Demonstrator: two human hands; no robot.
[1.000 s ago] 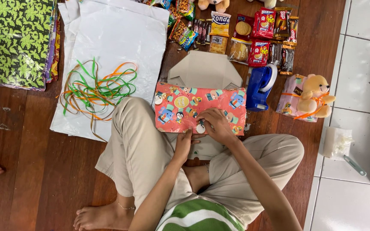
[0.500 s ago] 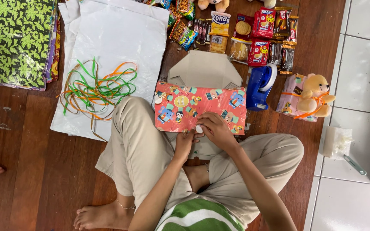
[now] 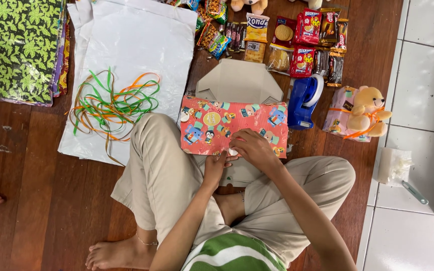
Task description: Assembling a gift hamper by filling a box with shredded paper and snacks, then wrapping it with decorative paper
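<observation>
Both hands barely shifted, one wrapped box (image 3: 227,123), one tape dispenser (image 3: 305,100)

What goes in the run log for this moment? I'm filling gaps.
left hand: on wrapped box edge | right hand: pressing wrapping | tape dispenser: beside box

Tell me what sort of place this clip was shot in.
Probably a home floor used for gift wrapping: the person sits cross-legged on dark wood floorboards beside white floor tiles, with snack packets, loose ribbons and a tape dispenser spread around a box in cartoon wrapping paper.
</observation>
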